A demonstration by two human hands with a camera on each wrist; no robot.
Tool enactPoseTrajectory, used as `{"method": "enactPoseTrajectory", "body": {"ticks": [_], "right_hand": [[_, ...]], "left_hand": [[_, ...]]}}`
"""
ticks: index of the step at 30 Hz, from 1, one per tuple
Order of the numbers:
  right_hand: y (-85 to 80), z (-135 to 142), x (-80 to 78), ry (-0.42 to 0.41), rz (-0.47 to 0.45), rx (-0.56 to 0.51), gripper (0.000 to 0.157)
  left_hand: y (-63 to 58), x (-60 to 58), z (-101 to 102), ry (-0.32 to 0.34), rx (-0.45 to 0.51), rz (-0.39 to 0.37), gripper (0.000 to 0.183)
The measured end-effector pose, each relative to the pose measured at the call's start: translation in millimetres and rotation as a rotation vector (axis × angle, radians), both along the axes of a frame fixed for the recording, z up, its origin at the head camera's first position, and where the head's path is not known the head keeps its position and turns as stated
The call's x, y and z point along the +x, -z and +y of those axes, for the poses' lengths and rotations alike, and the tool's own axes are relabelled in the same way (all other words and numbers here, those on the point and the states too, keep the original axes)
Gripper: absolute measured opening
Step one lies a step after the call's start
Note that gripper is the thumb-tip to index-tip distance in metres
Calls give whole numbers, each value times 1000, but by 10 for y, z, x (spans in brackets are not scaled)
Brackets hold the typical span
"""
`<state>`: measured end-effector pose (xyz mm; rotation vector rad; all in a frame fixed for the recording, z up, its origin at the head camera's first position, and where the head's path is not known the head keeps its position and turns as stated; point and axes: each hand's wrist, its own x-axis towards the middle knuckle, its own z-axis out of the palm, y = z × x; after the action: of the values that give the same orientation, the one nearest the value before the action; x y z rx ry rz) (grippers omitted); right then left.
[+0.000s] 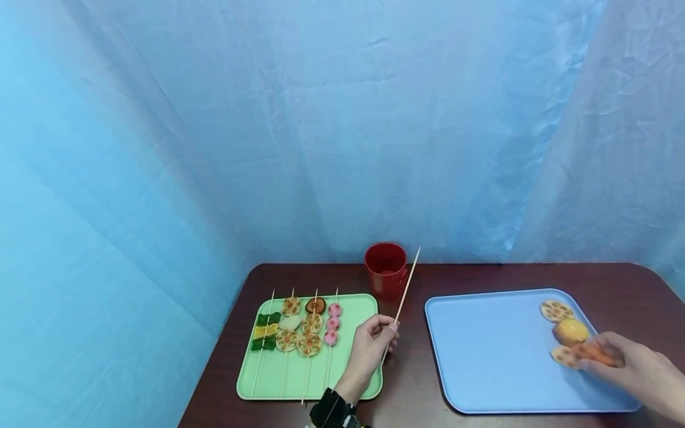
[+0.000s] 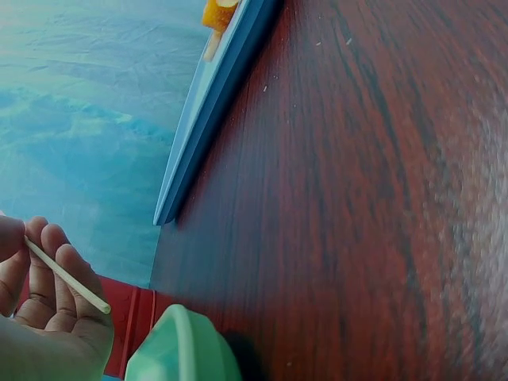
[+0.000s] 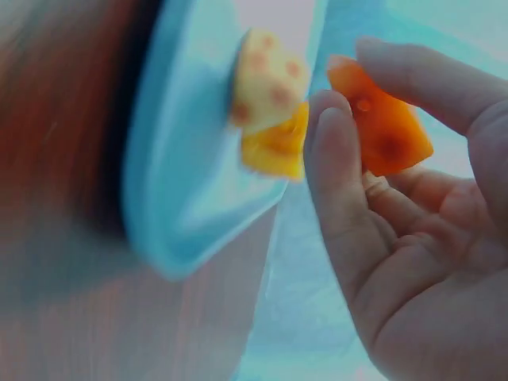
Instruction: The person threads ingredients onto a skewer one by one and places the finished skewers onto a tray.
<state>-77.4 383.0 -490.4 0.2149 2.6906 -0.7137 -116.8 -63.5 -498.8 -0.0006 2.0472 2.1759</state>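
Observation:
Pinched between thumb and fingers of my left hand (image 1: 366, 351) is a bare wooden skewer (image 1: 408, 284), its pointed end tilted up and away. The skewer's blunt end (image 2: 97, 302) shows in the left wrist view. Over the right side of the blue tray (image 1: 481, 356), my right hand (image 1: 637, 368) pinches an orange food piece (image 3: 389, 119) with a small hole in its face. Close by on that tray are a lotus root slice (image 1: 556, 310), a yellow-brown piece (image 1: 571, 331) and another lotus root slice (image 1: 562, 356), which the orange piece overlaps in the head view.
A green tray (image 1: 353, 315) on the left bears several loaded skewers: green and yellow pieces (image 1: 266, 331), lotus slices (image 1: 309, 343), a mushroom-like slice (image 1: 316, 305) and pink balls (image 1: 333, 323). Behind stands a red cup (image 1: 385, 285) on the dark wooden table (image 1: 412, 380). Blue curtains (image 1: 342, 131) hang beyond.

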Motion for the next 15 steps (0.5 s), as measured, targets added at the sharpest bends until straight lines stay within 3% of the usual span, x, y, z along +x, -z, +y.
{"method": "enactPoseTrajectory", "body": {"ticks": [8,12,15], "right_hand": [[-205,-339,-193,52,102,-258,78],[-207,-490,-236,110,107,-506,77],[-183,-552,-266,139,62,-780,62]], "left_hand": [[2,15,-9,3,-8,-7,16],[-7,21,-3,3,-11,-15,16],[-15,28,6,11,-21,-15,16]]}}
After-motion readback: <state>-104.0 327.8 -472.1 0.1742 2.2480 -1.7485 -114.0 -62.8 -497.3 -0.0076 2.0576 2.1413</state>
